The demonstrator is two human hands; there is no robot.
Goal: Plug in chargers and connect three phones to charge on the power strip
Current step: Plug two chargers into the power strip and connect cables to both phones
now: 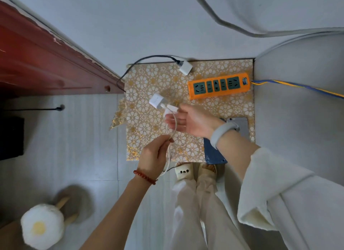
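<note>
My left hand [155, 154] pinches the thin white charging cable [172, 127], while my right hand [188, 120] lies palm-up, fingers released, beside the white square charger block [156, 100] dangling above the gold floral surface [149, 119]. The orange power strip [218, 86] lies beyond, sockets unoccupied.

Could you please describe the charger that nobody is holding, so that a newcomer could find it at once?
Start from the floral gold-and-white mat on the floor and find the orange power strip near its far right edge. Just beyond the strip's left end, at the mat's far edge, lies a white charger block. Unlike the white charger by the hands, it has a black cable and rests untouched.
</note>
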